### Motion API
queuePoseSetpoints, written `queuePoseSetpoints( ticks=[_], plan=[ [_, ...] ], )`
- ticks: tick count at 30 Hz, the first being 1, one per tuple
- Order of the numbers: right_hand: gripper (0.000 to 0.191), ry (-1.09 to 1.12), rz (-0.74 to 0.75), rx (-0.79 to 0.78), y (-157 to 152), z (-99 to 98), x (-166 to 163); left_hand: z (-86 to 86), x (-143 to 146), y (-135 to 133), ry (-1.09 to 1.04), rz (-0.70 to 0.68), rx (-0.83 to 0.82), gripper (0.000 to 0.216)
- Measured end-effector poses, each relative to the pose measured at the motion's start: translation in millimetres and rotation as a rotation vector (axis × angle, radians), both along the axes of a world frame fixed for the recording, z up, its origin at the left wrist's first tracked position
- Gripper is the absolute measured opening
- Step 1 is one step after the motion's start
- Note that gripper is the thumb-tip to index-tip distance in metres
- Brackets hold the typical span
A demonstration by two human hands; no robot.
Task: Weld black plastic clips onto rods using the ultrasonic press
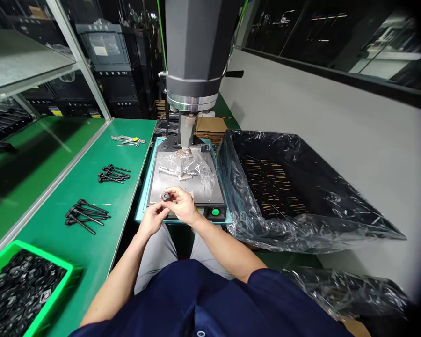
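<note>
A small black knob (166, 196) with a lobed rim and a round centre faces up between my two hands, above the front of the machine's metal base plate (157, 189). My right hand (182, 206) is closed on it with thumb and fingers. My left hand (153, 218) is pinched against its lower left side, the fingertips partly hidden. Whether a shaft runs below the knob cannot be seen. Beyond the hands, a metal fixture (185, 164) wrapped in clear plastic stands on the plate, under the machine's grey head (193, 42).
On the green bench (122, 126) at left lie two groups of black knob-headed screws (114, 174), (86, 215) and some pliers (128, 139). A green bin (68, 276) holds black round parts. At right stands a plastic-lined box (323, 187). A green button (215, 212) is at the base's front.
</note>
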State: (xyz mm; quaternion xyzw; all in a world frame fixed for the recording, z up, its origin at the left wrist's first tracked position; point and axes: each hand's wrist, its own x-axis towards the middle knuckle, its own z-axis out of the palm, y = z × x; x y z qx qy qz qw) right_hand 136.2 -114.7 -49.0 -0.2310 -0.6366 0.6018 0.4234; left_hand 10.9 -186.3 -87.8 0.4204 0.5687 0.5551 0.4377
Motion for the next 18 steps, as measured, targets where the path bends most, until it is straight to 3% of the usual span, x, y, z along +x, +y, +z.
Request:
queuePoseSetpoints(
  ticks=[4,7,13,18],
  plan=[
    [0.061,-0.082,0.043,-0.005,0.5,-3.6,-1.6,-0.6,-0.4,-18.0,-0.229,0.161,-0.075,0.017],
    [0.060,-0.143,0.057,-0.054,1.0,-15.7,3.2,-7.2,-17.0,-39.7,-0.286,0.347,-0.056,0.026],
    [0.055,-0.183,0.177,-0.206,-4.9,-46.4,13.3,-18.0,-88.6,-76.0,-0.123,0.749,-0.121,0.034],
    [0.056,-0.182,0.188,-0.270,-11.0,-53.2,17.4,-15.0,-140.6,-65.8,0.068,0.873,-0.270,0.028]
  ],
)
